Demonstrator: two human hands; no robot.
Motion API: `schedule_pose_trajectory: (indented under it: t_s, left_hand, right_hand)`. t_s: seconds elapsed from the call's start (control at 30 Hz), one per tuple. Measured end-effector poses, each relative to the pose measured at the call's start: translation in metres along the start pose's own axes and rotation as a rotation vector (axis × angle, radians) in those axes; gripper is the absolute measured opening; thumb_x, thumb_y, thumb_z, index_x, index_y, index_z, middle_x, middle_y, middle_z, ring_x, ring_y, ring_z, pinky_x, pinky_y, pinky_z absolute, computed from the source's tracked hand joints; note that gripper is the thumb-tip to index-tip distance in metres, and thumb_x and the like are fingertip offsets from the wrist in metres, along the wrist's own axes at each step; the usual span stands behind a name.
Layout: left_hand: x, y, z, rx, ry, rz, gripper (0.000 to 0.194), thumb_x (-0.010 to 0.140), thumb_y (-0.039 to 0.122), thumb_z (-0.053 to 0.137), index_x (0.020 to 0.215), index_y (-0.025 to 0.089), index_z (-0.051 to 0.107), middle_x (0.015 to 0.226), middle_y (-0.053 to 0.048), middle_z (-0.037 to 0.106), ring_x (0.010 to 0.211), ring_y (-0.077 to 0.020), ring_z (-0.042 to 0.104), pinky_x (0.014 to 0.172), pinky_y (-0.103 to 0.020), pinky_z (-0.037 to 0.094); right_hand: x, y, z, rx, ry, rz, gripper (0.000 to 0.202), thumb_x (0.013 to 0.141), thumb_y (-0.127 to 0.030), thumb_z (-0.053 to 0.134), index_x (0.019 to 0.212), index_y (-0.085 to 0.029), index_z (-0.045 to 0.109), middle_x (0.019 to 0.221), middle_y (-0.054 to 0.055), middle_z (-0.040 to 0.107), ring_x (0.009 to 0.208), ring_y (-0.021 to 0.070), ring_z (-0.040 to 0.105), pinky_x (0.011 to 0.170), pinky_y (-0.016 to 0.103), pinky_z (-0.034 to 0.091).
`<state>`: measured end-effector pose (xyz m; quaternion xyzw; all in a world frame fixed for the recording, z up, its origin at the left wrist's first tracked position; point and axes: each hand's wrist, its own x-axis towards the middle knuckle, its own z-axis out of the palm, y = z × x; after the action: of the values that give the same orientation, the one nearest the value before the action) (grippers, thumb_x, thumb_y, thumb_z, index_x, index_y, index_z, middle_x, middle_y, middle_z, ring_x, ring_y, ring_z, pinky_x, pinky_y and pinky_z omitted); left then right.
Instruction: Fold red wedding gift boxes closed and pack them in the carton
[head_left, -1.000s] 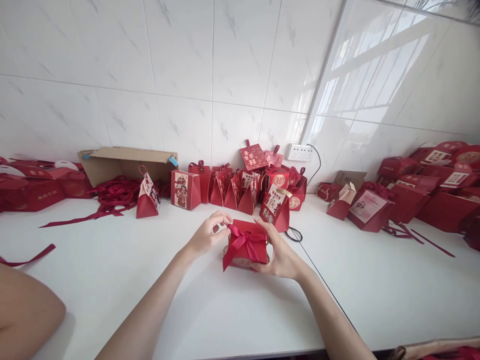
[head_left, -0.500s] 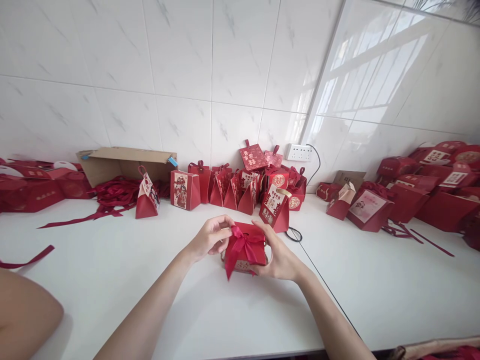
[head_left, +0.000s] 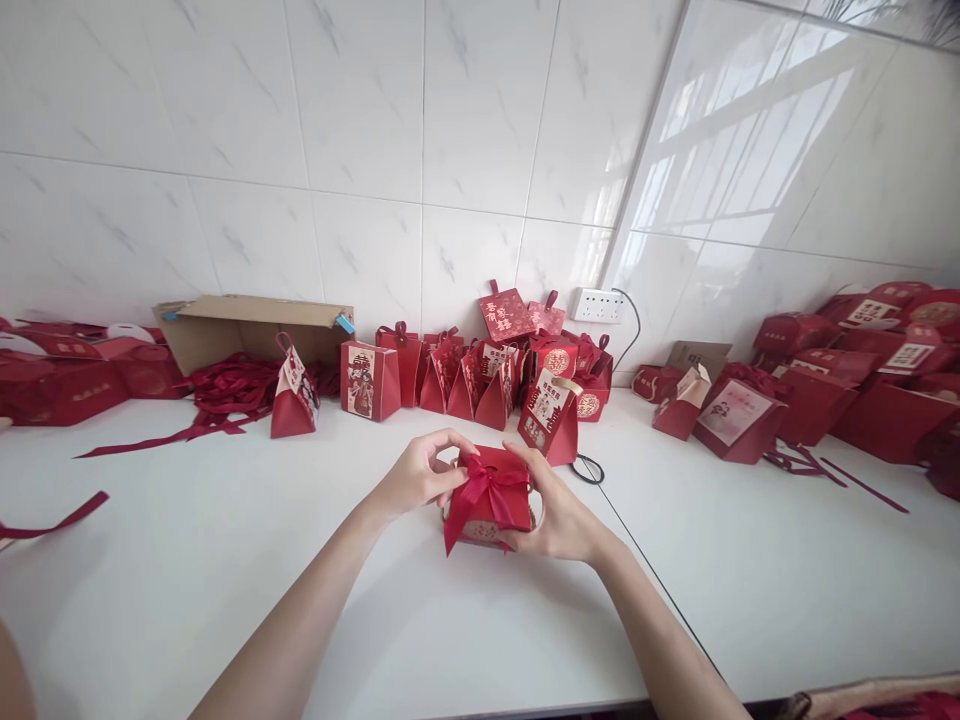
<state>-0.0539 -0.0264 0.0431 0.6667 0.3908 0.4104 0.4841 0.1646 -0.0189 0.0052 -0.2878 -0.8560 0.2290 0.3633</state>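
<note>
On the white table (head_left: 420, 640) before me sits a small red gift box (head_left: 514, 510) with a pale patterned front panel. A red ribbon bow (head_left: 491, 480) is tied across its top, one tail hanging over the front left. My left hand (head_left: 424, 472) pinches the bow's left loop between thumb and fingers. Around the box's right side my right hand (head_left: 559, 510) is curved, fingers on the top edge and thumb at the lower front. The box's back and far sides are hidden.
Several red gift boxes (head_left: 491, 390) line the wall behind. A cardboard box (head_left: 255, 315) with loose ribbons stands at the left. Another pile of red boxes (head_left: 877, 370) is at the right. A black cord (head_left: 589, 468) and a socket strip (head_left: 598, 304) lie beyond.
My left fingers have shifted slightly along the bow's left loop, and the hanging tail has swung a little left. The other person's arm at the lower left has drawn back mostly out of view.
</note>
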Motion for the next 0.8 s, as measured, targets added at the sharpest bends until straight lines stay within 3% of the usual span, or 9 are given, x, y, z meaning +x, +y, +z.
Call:
schedule_pose_trajectory:
  t_s: [0.1, 0.27, 0.47, 0.67, 0.8]
  left_hand:
    - [0.003, -0.002, 0.003, 0.017, 0.068, 0.018, 0.02, 0.069, 0.03, 0.062, 0.082, 0.017, 0.053, 0.071, 0.002, 0.059, 0.033, -0.0027, 0.045, 0.035, -0.017, 0.03]
    - [0.006, -0.007, 0.005, -0.021, 0.15, 0.007, 0.025, 0.07, 0.037, 0.062, 0.081, 0.016, 0.056, 0.054, 0.005, 0.055, 0.028, -0.0041, 0.041, 0.032, -0.018, 0.025]
    - [0.004, -0.01, 0.001, -0.149, 0.018, -0.072, 0.029, 0.073, 0.043, 0.062, 0.082, 0.015, 0.059, 0.036, 0.009, 0.04, 0.026, -0.0034, 0.03, 0.03, -0.016, 0.015]
    - [0.005, -0.013, -0.004, -0.352, -0.047, -0.07, 0.026, 0.073, 0.037, 0.066, 0.085, 0.017, 0.056, 0.042, 0.01, 0.037, 0.026, -0.0011, 0.027, 0.03, -0.015, 0.014]
    - [0.005, -0.015, -0.008, -0.547, -0.084, -0.084, 0.022, 0.07, 0.029, 0.066, 0.085, 0.017, 0.056, 0.056, 0.007, 0.048, 0.026, 0.0011, 0.028, 0.029, -0.015, 0.014]
  right_hand:
    - [0.0, 0.0, 0.0, 0.003, -0.005, 0.0, 0.094, 0.061, -0.019, 0.073, 0.139, -0.024, 0.021, 0.126, 0.012, 0.043, 0.116, 0.026, 0.049, 0.097, 0.044, 0.042]
    - [0.001, -0.002, 0.0, 0.011, -0.006, 0.017, 0.092, 0.062, -0.022, 0.074, 0.138, -0.025, 0.023, 0.125, 0.012, 0.043, 0.115, 0.0257, 0.049, 0.096, 0.044, 0.044]
    - [0.001, -0.003, 0.001, 0.015, -0.006, 0.019, 0.091, 0.063, -0.022, 0.074, 0.138, -0.026, 0.022, 0.124, 0.012, 0.043, 0.112, 0.0249, 0.05, 0.093, 0.043, 0.046]
    - [0.001, -0.002, 0.001, 0.057, -0.023, 0.038, 0.09, 0.063, -0.024, 0.074, 0.137, -0.028, 0.022, 0.125, 0.011, 0.041, 0.113, 0.0251, 0.049, 0.096, 0.046, 0.043]
    - [0.001, -0.003, 0.001, 0.073, -0.022, 0.026, 0.09, 0.063, -0.024, 0.074, 0.138, -0.027, 0.023, 0.127, 0.011, 0.041, 0.117, 0.0263, 0.046, 0.1, 0.046, 0.039]
